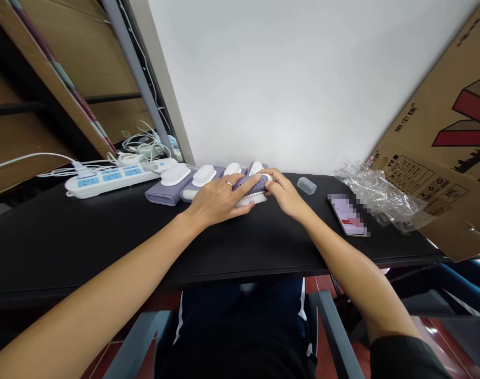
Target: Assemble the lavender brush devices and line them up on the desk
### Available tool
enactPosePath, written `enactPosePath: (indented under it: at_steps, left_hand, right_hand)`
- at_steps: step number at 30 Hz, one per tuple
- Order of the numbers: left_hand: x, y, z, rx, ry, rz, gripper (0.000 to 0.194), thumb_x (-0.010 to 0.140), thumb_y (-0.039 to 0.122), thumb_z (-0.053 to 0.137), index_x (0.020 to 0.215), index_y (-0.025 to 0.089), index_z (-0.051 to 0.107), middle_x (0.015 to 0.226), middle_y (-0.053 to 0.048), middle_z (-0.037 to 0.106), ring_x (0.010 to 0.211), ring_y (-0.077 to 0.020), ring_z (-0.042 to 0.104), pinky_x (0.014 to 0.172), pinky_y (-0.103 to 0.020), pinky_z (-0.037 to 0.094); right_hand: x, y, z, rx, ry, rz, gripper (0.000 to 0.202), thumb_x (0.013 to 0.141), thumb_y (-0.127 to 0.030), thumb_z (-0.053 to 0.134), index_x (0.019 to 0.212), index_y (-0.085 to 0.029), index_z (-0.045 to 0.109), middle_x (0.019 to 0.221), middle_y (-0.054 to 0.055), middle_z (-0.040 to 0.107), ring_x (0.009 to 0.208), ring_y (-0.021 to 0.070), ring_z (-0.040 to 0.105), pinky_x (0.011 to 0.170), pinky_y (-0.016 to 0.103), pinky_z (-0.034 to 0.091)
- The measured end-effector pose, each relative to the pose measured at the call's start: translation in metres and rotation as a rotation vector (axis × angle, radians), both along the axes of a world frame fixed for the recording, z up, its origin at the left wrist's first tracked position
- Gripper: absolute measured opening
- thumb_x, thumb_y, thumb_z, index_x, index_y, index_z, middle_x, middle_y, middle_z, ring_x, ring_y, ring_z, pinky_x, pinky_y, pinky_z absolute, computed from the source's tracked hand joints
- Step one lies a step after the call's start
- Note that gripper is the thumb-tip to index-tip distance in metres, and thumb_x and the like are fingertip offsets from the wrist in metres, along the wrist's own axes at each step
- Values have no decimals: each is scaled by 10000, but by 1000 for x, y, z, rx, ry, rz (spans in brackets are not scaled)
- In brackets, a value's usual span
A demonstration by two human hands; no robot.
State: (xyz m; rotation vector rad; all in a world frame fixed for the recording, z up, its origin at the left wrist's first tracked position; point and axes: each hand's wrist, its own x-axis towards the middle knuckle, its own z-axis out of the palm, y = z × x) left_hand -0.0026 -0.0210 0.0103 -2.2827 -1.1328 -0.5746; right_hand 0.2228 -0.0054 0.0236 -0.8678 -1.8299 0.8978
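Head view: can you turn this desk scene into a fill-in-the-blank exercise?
1. The left hand and right hand touch a brush with ____ bristles.
2. In the picture, the phone lies to the ____ of the brush.
3. The power strip has ____ socket panels.

Missing words: white; right; blue.

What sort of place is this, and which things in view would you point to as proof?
Probably an indoor desk or small workroom: a black table stands by a white wall, with a power strip lying on it.
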Motion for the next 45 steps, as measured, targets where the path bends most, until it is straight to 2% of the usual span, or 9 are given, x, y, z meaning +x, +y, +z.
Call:
enactPosePath:
  at_steps: [11,17,21,23,26,32,37,41,45]
  left_hand:
    - [-4,6,-5,42,-50,-79,600,973,459,582,1548,310,491,1309,-164,663,1091,-334,706,822,-423,593]
    - [-5,7,-4,32,-46,-92,638,943,446,636,1551,333,481,1303,-140,668,1094,-311,707,836,-409,600]
    - [-6,10,-6,50,-95,-114,662,918,442,668,1542,317,484,1290,-135,681,1073,-303,720,812,-396,607]
    - [-5,10,-8,51,-144,-130,705,904,453,689,1552,288,464,1302,-144,680,1091,-308,721,804,-392,611]
    - [-1,9,-8,20,-160,-146,751,893,477,710,1563,273,440,1314,-145,683,1136,-313,716,814,-388,616]
    - [2,6,-8,-5,-169,-172,749,893,477,710,1552,251,436,1341,-141,685,1177,-314,708,865,-399,617]
    - [-1,6,-5,-49,-225,-166,801,891,495,696,1584,254,376,1445,-140,634,1277,-329,658,943,-424,597]
    - [-1,4,0,-130,-243,-117,810,882,494,695,1588,250,380,1479,-145,609,1280,-338,653,962,-432,585]
    - [0,2,2,-171,-254,-74,812,874,494,699,1585,249,393,1479,-141,610,1275,-342,655,958,-428,585]
  right_hand:
    - [5,-3,1,69,-42,-2,325,925,-382,551,1211,-282,669,1094,-1,682,978,210,625,945,384,537]
    - [7,-1,3,-1,58,91,333,928,-375,520,1184,-260,698,1172,15,682,1097,222,634,937,374,557]
    - [6,0,3,-105,120,100,332,928,-429,542,1174,-254,679,1174,21,676,1008,202,662,897,362,569]
    - [4,2,0,-118,138,64,364,947,-517,540,1174,-258,657,1117,18,678,925,187,660,837,343,570]
    - [1,6,-5,21,115,-78,416,954,-630,554,1108,-254,640,1039,10,677,917,178,630,834,325,536]
    - [17,24,-4,205,123,-344,457,935,-651,586,1080,-222,645,985,23,683,889,180,612,822,323,486]
    - [57,41,3,214,-247,-638,399,921,-589,618,1076,-229,691,965,50,697,872,218,620,791,337,451]
    - [75,48,-1,116,-572,-695,360,939,-538,630,1134,-240,680,1001,78,734,882,254,646,789,354,446]
    - [73,55,-14,213,-898,-754,354,953,-505,637,1115,-199,709,1208,169,692,1125,325,598,949,423,435]
